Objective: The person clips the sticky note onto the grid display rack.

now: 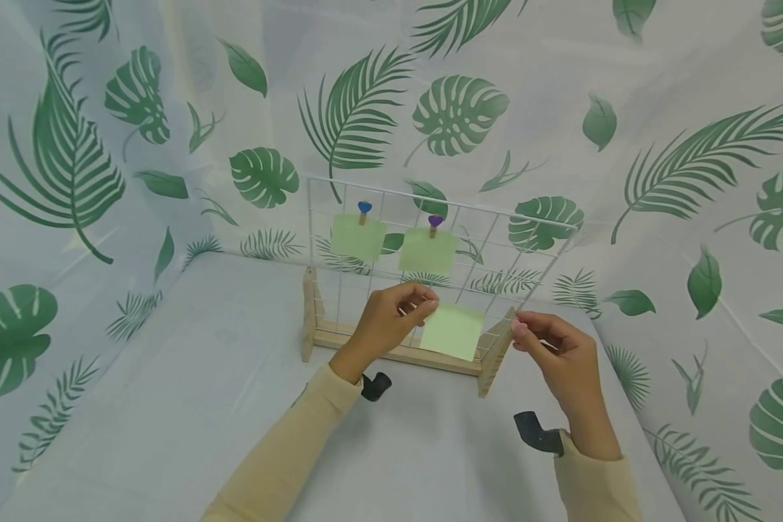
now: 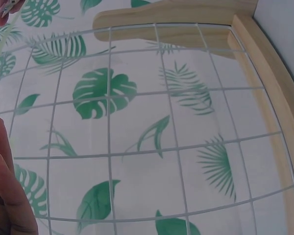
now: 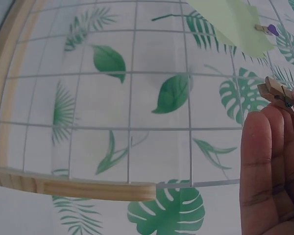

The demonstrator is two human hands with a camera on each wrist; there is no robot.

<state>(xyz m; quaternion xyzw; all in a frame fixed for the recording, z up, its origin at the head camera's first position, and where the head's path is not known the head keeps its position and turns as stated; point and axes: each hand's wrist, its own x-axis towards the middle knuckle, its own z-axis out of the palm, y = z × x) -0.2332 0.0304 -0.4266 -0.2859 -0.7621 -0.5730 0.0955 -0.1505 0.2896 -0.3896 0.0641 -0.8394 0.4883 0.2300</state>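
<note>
My left hand (image 1: 391, 315) pinches a pale green square note (image 1: 453, 332) by its upper left corner, in front of the lower part of a white wire grid (image 1: 489, 239). To the right, near the grid's wooden foot, my right hand (image 1: 564, 355) pinches a small wooden clothespin (image 3: 277, 93) between thumb and fingertips. Higher on the grid hang two more green notes, the left one (image 1: 357, 241) under a clothespin with a blue heart (image 1: 364, 208), the other (image 1: 427, 254) under one with a purple heart (image 1: 435, 220).
The grid stands in a wooden base (image 1: 398, 353) with upright feet, the left foot (image 1: 309, 312) and right foot (image 1: 496, 351) at its ends. A white cloth (image 1: 235, 377) covers the table. Leaf-printed sheets (image 1: 378, 72) hang behind and at the sides. Black wrist mounts (image 1: 538, 433) sit below both hands.
</note>
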